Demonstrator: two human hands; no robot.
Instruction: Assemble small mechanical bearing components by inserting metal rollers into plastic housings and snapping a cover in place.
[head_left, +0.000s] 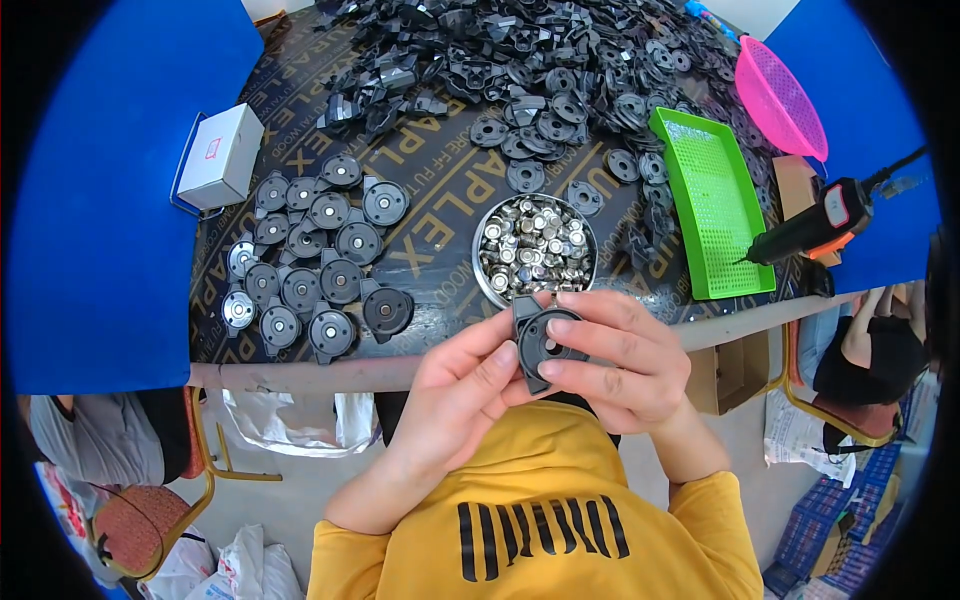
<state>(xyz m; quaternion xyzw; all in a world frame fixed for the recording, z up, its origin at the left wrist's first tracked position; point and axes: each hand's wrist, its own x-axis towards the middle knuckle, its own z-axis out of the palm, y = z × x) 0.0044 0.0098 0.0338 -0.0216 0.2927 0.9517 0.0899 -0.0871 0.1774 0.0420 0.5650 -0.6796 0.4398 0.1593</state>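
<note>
Between my hands, just over the table's front edge, is a round black plastic part (537,352) with a tab and a small metal piece at its centre. My left hand (465,368) pinches its left side between thumb and fingers. The fingers of my right hand (625,360) are bent over its face and right side. Right behind them stands a round tin (478,262) full of small silvery metal pieces (535,240). To the left, several similar black parts with metal centres (302,288) lie in loose rows.
A large heap of loose black parts (470,50) covers the table's back. At right are a green perforated tray (705,200), a pink basket (780,95) and a black electric screwdriver (815,225). A white box (222,158) stands at left by a blue partition (110,200).
</note>
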